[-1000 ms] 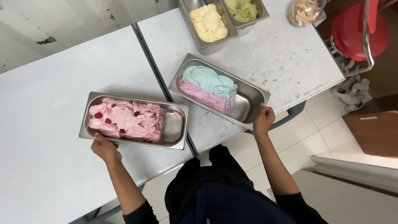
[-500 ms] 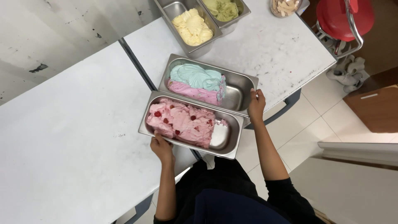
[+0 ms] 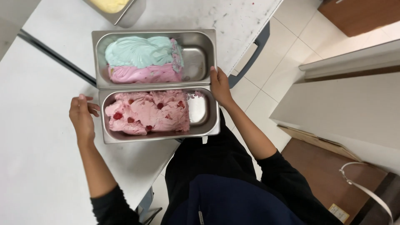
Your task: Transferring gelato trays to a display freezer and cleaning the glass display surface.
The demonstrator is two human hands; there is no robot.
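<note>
The head view looks down on two rectangular steel pans that lie side by side, long edges touching, on the white desk [image 3: 37,179]. The near rectangular steel pan with pink ice cream and red berries [image 3: 158,114] is held at both short ends. The left hand [image 3: 82,118] presses flat against its left end, fingers loosely spread, a wide grip that closes on nothing. The right hand [image 3: 220,86] rests at the right end where the two rims meet, thumb on the rim; I cannot tell if it really clamps. The far steel pan with mint-green and pink ice cream [image 3: 154,58] is touching the near one. A third steel pan with yellow ice cream [image 3: 114,8] stands apart at the top. The pairing of the pans looks done; the hands are not yet off.
</note>
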